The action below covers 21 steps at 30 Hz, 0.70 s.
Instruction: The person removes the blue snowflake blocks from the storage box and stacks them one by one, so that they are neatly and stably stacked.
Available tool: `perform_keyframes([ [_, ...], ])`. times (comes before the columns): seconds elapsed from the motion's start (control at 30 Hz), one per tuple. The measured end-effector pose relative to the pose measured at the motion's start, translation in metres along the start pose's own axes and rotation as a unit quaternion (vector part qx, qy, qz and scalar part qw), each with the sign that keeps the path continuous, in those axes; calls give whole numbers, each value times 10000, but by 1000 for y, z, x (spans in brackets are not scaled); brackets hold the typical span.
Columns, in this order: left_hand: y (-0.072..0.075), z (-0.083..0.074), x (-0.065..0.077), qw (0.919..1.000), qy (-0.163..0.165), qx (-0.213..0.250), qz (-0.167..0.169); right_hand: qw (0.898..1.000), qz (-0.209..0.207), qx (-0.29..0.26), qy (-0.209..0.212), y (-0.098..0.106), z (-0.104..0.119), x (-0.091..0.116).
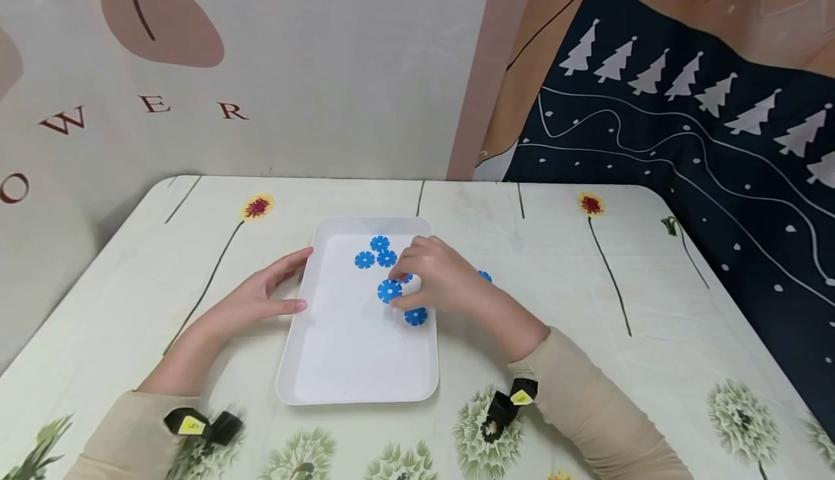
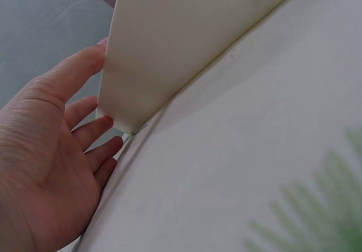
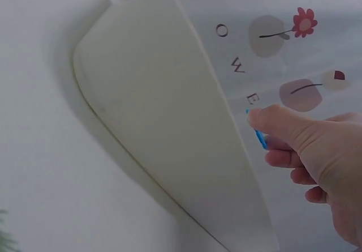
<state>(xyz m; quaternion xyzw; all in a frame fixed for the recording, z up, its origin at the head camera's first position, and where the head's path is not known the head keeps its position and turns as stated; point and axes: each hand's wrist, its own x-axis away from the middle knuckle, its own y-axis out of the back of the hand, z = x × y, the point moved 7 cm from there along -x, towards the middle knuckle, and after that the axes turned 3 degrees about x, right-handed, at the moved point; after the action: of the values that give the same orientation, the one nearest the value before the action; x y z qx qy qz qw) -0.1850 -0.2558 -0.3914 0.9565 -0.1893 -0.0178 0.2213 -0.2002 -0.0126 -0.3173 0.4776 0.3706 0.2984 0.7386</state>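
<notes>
Head view: I see a white tray [image 1: 355, 364] on the tabletop [image 1: 222, 284], standing near the middle of the frame.

Right hand [image 1: 443, 277]: pinching a blue slotted disc [image 1: 390, 291] between thumb and fingers, above the tray's interior, right of the frame's centre line at lower mid-height of the tray's upper half. My right wrist view gives the disc nearly edge-on, a thin blue strip at the fingertips, right of centre.

Left hand [image 1: 257, 295]: fingers apart and extended, at the tray's left wall. Index fingertip meets the rim; I cannot tell whether the thumb presses on it.

Other discs, all blue: a group of three [image 1: 364, 259] lies close together in the upper part of the tray; one [image 1: 415, 316] sits near the right wall, below the right hand; one more is partly hidden behind that hand's fingers. Another disc [image 1: 485, 276] shows on the tabletop just past the right wrist, mostly covered.

Both forearms wear beige sleeves [image 1: 593, 407]. Upper right of frame: dark cloth with white trees [image 1: 659, 114].
</notes>
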Motion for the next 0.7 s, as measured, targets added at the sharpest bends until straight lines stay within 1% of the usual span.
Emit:
perform_keyframes([
  [0.17,0,0,0,10000,-20,-10,3,9995,-294,-84,15,12,-2,9],
  [0.4,0,0,-1,10000,-17,-11,14,9979,-644,-62,25,25,-9,23],
  [0.6,0,0,-1,9999,28,-104,13,9955,-923,-182,-61,34,-21,38],
  [0.7,0,0,0,9999,48,-127,10,9945,-1003,-240,-177,38,-30,46],
])
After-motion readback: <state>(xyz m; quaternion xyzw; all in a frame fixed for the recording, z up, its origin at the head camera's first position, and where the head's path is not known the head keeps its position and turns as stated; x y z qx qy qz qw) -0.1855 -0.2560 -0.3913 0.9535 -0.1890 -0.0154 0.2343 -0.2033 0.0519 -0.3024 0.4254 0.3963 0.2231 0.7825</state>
